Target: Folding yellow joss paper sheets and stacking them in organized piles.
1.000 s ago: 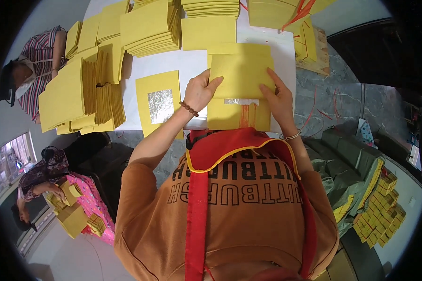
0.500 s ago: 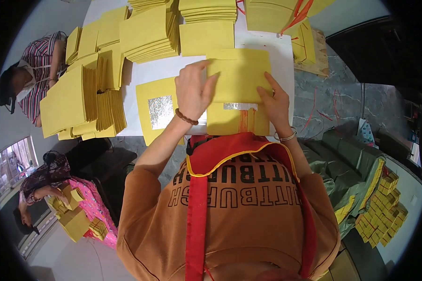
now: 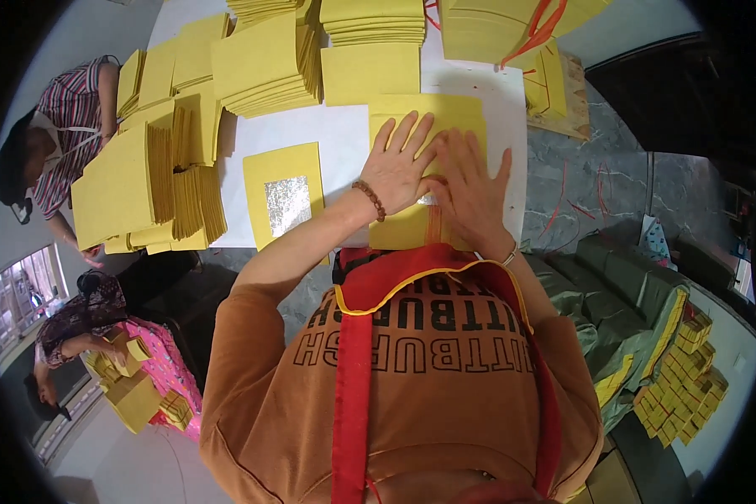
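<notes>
Both my hands lie flat on a yellow paper sheet (image 3: 386, 225) at the table's near edge. My left hand (image 3: 396, 172) has its fingers spread over the upper part of the sheet. Close beside it, my right hand (image 3: 476, 191) presses down with fingers stretched out, the two thumbs near each other. A sliver of silver foil and red printed lines show between and below the hands; the rest of the foil is hidden. To the left lies another yellow sheet (image 3: 259, 181) with a silver foil square (image 3: 287, 206) on it.
Stacks of yellow paper (image 3: 256, 67) fill the white table's (image 3: 344, 126) far and left parts. Red strings (image 3: 542, 34) lie on a bundle at the far right. One person (image 3: 76, 109) stands at the left, another (image 3: 88, 315) works lower left. Yellow bundles (image 3: 676, 378) are piled lower right.
My left hand has moved right, onto the middle of the sheet. My right hand has moved from the right edge inward. The folded-down flap now lies under both flattened hands.
</notes>
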{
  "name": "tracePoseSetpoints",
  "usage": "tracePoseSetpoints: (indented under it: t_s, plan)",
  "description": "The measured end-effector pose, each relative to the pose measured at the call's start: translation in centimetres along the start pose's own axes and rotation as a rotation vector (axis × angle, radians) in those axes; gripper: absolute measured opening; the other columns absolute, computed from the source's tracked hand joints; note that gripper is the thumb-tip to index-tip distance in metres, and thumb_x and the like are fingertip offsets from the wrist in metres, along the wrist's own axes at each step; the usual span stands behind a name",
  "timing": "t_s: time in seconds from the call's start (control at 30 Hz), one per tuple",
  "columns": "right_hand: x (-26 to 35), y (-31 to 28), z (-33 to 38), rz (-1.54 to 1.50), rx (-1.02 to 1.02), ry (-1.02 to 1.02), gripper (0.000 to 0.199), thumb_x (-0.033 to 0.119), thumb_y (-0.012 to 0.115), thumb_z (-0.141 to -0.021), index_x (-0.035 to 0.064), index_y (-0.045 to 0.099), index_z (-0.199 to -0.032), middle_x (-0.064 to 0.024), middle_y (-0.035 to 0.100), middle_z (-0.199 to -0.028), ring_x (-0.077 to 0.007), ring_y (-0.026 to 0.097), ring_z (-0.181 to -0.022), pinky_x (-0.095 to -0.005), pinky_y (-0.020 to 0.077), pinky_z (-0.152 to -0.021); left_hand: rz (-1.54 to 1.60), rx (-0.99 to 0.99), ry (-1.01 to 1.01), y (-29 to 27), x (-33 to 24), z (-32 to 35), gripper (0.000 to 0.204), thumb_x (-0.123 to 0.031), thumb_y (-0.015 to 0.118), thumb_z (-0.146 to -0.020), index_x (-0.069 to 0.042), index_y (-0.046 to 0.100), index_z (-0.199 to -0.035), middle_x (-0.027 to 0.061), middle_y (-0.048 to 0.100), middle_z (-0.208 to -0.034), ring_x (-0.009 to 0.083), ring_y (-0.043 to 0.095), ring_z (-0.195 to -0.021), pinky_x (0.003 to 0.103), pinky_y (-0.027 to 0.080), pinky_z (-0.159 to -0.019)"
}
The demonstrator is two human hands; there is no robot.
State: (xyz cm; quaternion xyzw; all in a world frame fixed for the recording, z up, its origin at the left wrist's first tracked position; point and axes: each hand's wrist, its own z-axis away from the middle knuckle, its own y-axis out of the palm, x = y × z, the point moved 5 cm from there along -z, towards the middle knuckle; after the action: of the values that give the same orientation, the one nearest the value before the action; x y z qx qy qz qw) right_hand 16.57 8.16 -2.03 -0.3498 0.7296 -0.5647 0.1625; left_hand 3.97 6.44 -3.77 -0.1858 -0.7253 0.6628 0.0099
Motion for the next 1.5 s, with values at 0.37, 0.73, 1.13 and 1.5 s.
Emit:
tracePoseSetpoints:
  t_s: [0.37, 0.73, 1.13, 1.5]
  plan:
    - [-0.2, 2.7, 0.6, -0.005, 0.291, 0.005, 0.065, 0.049, 0.044, -0.088, 0.0073, 0.034, -0.137, -0.0078, 0.024, -0.146, -0.0261, 0.02, -0.136, -0.0723, 0.0118, -0.093, 0.367, -0.004, 0.186, -3.0, 0.6, 1.2, 0.052, -0.03, 0.055, -0.083, -0.002, 0.045, -0.125, 0.0203, 0.039, -0.132, 0.0332, 0.035, -0.123, 0.045, 0.027, -0.101]
    - [-5.4, 1.3, 1.0, -1.221, 0.036, 0.402, 0.05, 0.017, 0.051, -0.09, 0.0059, 0.034, -0.136, -0.0097, 0.035, -0.141, -0.0239, 0.035, -0.129, -0.0381, 0.0259, -0.104, -0.101, 0.055, 0.1, -0.5, -1.9, 0.2, 0.048, -0.02, 0.058, -0.073, -0.001, 0.053, -0.117, 0.0141, 0.058, -0.107, 0.0265, 0.056, -0.095, 0.034, 0.047, -0.072]
    - [-7.3, 3.4, 5.4, -1.295, -0.159, 0.74, 0.034, 0.013, 0.049, -0.093, 0.0049, 0.047, -0.126, -0.0079, 0.054, -0.121, -0.0182, 0.052, -0.111, -0.0302, 0.0399, -0.09, 0.119, -0.598, 0.032, -4.2, 13.0, -3.4, 0.047, 0.001, 0.055, -0.072, -0.01, 0.055, -0.118, 0.0128, 0.061, -0.105, 0.029, 0.057, -0.095, 0.037, 0.046, -0.08]
    - [-6.3, 4.7, 5.3, -1.339, -0.082, 0.766, 0.028, 0.009, 0.05, -0.091, -0.0024, 0.052, -0.117, -0.0082, 0.059, -0.108, -0.0143, 0.053, -0.1, -0.0272, 0.0407, -0.09, -0.157, -0.125, -0.034, 4.0, 14.2, -3.5, 0.06, -0.011, 0.058, -0.076, -0.019, 0.04, -0.133, 0.0089, 0.04, -0.134, 0.0286, 0.038, -0.121, 0.044, 0.032, -0.098]
